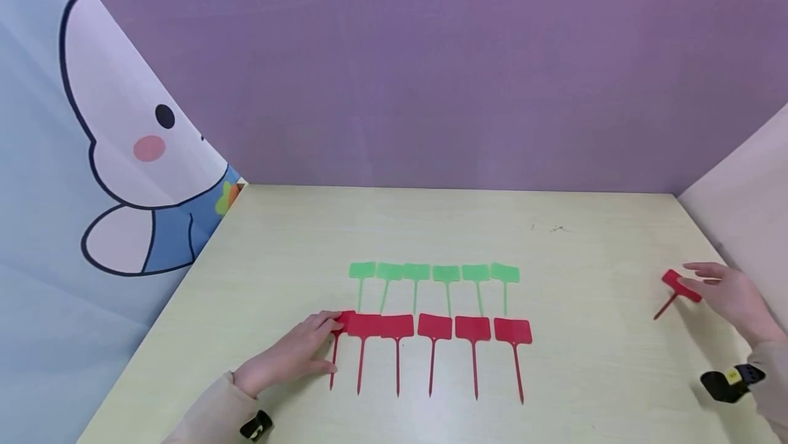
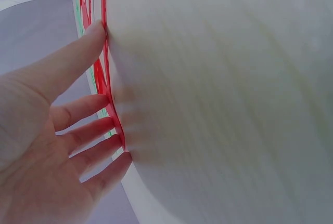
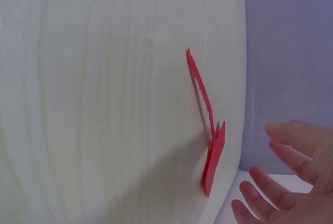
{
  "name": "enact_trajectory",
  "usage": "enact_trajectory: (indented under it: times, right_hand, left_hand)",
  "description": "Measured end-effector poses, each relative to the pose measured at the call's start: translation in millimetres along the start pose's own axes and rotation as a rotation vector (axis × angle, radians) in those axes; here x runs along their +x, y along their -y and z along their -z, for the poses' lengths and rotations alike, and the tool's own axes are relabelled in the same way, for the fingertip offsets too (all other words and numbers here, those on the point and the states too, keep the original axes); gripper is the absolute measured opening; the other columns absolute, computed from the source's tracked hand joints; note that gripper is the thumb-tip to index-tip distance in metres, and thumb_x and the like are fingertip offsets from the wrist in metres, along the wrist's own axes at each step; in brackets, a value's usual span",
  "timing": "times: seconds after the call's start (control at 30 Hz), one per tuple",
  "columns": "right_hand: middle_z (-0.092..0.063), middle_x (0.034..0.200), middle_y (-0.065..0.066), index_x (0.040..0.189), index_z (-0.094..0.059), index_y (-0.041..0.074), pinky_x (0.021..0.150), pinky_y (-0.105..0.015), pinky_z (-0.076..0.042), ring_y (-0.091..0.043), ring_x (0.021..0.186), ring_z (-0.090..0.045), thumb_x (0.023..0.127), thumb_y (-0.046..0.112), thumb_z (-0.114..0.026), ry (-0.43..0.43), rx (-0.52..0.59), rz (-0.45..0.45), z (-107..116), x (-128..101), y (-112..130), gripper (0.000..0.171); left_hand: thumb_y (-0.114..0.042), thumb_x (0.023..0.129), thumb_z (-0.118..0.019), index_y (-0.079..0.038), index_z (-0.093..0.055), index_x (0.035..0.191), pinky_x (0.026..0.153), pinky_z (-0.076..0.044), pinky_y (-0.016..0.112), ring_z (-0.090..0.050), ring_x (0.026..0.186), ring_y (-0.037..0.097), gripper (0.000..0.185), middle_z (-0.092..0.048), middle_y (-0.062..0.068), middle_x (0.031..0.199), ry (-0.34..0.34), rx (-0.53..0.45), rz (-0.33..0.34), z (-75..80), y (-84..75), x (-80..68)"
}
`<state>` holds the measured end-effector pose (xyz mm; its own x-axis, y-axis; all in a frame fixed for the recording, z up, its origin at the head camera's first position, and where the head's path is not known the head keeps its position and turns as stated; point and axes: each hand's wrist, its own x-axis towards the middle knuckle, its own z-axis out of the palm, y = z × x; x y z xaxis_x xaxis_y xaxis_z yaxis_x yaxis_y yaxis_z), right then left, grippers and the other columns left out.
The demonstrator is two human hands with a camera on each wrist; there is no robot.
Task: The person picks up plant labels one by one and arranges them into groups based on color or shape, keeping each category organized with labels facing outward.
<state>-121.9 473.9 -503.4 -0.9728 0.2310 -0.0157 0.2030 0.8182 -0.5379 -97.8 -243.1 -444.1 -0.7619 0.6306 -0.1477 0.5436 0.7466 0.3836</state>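
My left hand [image 1: 295, 348] rests at the left end of a row of red T-shaped plant labels [image 1: 434, 327]. Its fairly straight fingers touch the flag of the leftmost red label [image 1: 347, 319], and the thumb lies at its stem, as the left wrist view shows. That label's flag sits right against its neighbour. On the far right, a single red plant label [image 1: 671, 281] lies tilted on the table. My right hand [image 1: 729, 293] overlaps it in the head view. The right wrist view shows relaxed, spread fingers [image 3: 265, 193] apart from this label.
Behind the red row lies a row of several smaller-looking green plant labels [image 1: 446, 273], stems toward me. All rest on a pale wooden table [image 1: 591, 375]. A purple backdrop [image 1: 431, 88] rises at the back, with a cartoon-printed cloth [image 1: 123, 239] on the left and a pale panel [image 1: 745, 204] on the right.
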Motion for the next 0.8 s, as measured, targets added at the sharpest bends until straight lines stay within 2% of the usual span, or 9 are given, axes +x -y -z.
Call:
enact_trajectory:
  times: [0.03, 0.13, 0.2, 0.23, 0.3, 0.4, 0.47, 0.63, 0.8]
  right_hand:
    - [-0.038, 0.121, -0.034, 0.127, -0.043, 0.003, 0.070, -0.053, -0.037, -0.049, 0.102, -0.037, 0.085, 0.048, -0.048, 0.012, 0.003, -0.008, 2, -1, 4, 0.061]
    - [-0.040, 0.117, -0.035, 0.121, -0.048, 0.005, 0.066, -0.046, -0.040, -0.047, 0.098, -0.039, 0.087, 0.042, -0.050, -0.003, -0.041, -0.016, 7, -7, 21, 0.051]
    - [-0.040, 0.115, -0.037, 0.119, -0.049, 0.001, 0.065, -0.045, -0.040, -0.048, 0.096, -0.040, 0.087, 0.037, -0.052, 0.008, -0.038, -0.007, 13, -14, 37, 0.048]
    - [-0.040, 0.113, -0.039, 0.118, -0.046, -0.008, 0.064, -0.044, -0.039, -0.049, 0.095, -0.040, 0.087, 0.034, -0.052, 0.013, -0.037, 0.002, 16, -18, 46, 0.052]
    - [-0.041, 0.111, -0.040, 0.115, -0.046, -0.011, 0.062, -0.037, -0.039, -0.049, 0.092, -0.042, 0.087, 0.030, -0.053, 0.009, -0.045, 0.020, 20, -25, 60, 0.050]
    - [-0.041, 0.109, -0.042, 0.114, -0.044, -0.016, 0.061, -0.034, -0.036, -0.050, 0.091, -0.043, 0.087, 0.026, -0.053, 0.014, -0.043, 0.031, 24, -31, 73, 0.050]
    - [-0.041, 0.110, -0.042, 0.114, -0.043, -0.017, 0.061, -0.033, -0.036, -0.050, 0.093, -0.042, 0.088, 0.026, -0.052, 0.020, -0.043, 0.010, 25, -32, 75, 0.051]
    - [-0.034, 0.115, -0.043, 0.119, -0.038, -0.017, 0.067, -0.049, -0.038, -0.053, 0.098, -0.037, 0.090, 0.032, -0.048, 0.059, 0.003, -0.063, 24, -29, 69, 0.058]
    - [-0.032, 0.117, -0.043, 0.121, -0.036, -0.017, 0.069, -0.053, -0.037, -0.054, 0.100, -0.035, 0.089, 0.039, -0.047, 0.082, 0.025, -0.097, 21, -22, 55, 0.066]
  left_hand:
    - [-0.030, 0.071, -0.072, 0.001, -0.046, 0.121, 0.091, -0.040, 0.042, -0.040, 0.115, 0.029, 0.065, -0.041, 0.013, 0.128, -0.001, 0.003, 0.000, -0.3, 0.3, 0.2]
    - [-0.030, 0.071, -0.073, 0.001, -0.046, 0.122, 0.091, -0.041, 0.041, -0.041, 0.114, 0.028, 0.065, -0.041, 0.012, 0.127, -0.003, 0.006, 0.001, -1.5, 1.7, 0.8]
    - [-0.030, 0.071, -0.073, 0.001, -0.046, 0.122, 0.091, -0.041, 0.042, -0.041, 0.114, 0.028, 0.065, -0.041, 0.012, 0.127, -0.004, 0.005, 0.000, -2.2, 2.4, 0.9]
    - [-0.030, 0.071, -0.073, 0.001, -0.046, 0.122, 0.091, -0.041, 0.041, -0.041, 0.114, 0.028, 0.065, -0.041, 0.012, 0.127, -0.005, 0.005, -0.001, -2.5, 2.7, 0.9]
    - [-0.030, 0.071, -0.073, 0.000, -0.046, 0.122, 0.090, -0.041, 0.041, -0.041, 0.114, 0.028, 0.065, -0.041, 0.011, 0.127, -0.004, 0.004, -0.001, -2.8, 3.0, 1.0]
    - [-0.030, 0.071, -0.073, 0.000, -0.046, 0.122, 0.091, -0.041, 0.041, -0.041, 0.114, 0.027, 0.065, -0.041, 0.011, 0.127, -0.004, 0.004, -0.001, -3.1, 3.4, 1.1]
    - [-0.030, 0.071, -0.073, 0.000, -0.046, 0.122, 0.091, -0.041, 0.041, -0.041, 0.114, 0.027, 0.065, -0.041, 0.011, 0.127, -0.004, 0.006, -0.002, -3.2, 3.5, 1.1]
    - [-0.030, 0.071, -0.073, 0.001, -0.046, 0.121, 0.091, -0.041, 0.041, -0.041, 0.114, 0.028, 0.065, -0.041, 0.011, 0.127, -0.007, 0.005, -0.006, -3.0, 3.4, 0.7]
    - [-0.030, 0.071, -0.073, 0.001, -0.046, 0.121, 0.091, -0.040, 0.042, -0.041, 0.114, 0.028, 0.065, -0.041, 0.011, 0.127, -0.009, 0.004, -0.008, -2.9, 3.5, 0.5]
